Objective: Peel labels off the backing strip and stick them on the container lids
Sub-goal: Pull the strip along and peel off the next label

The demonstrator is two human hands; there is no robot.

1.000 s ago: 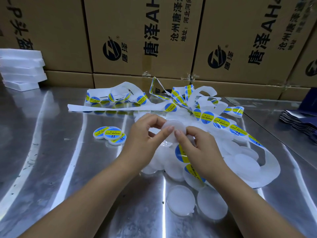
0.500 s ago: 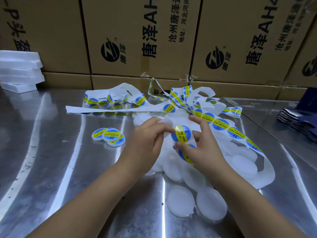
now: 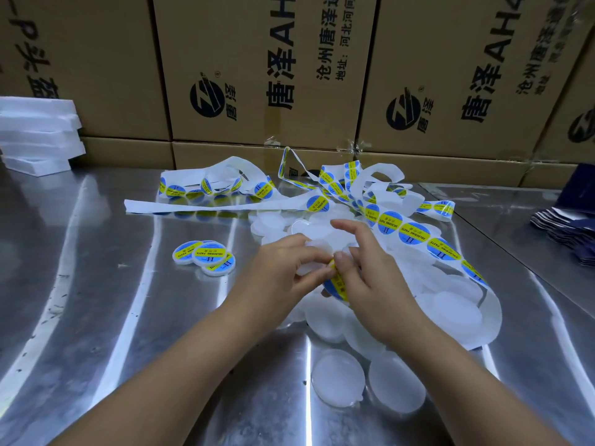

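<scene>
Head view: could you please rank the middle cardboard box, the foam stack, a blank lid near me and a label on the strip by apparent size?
1. Cardboard box
2. Foam stack
3. Blank lid, though nearness to the camera inflates it
4. Label
</scene>
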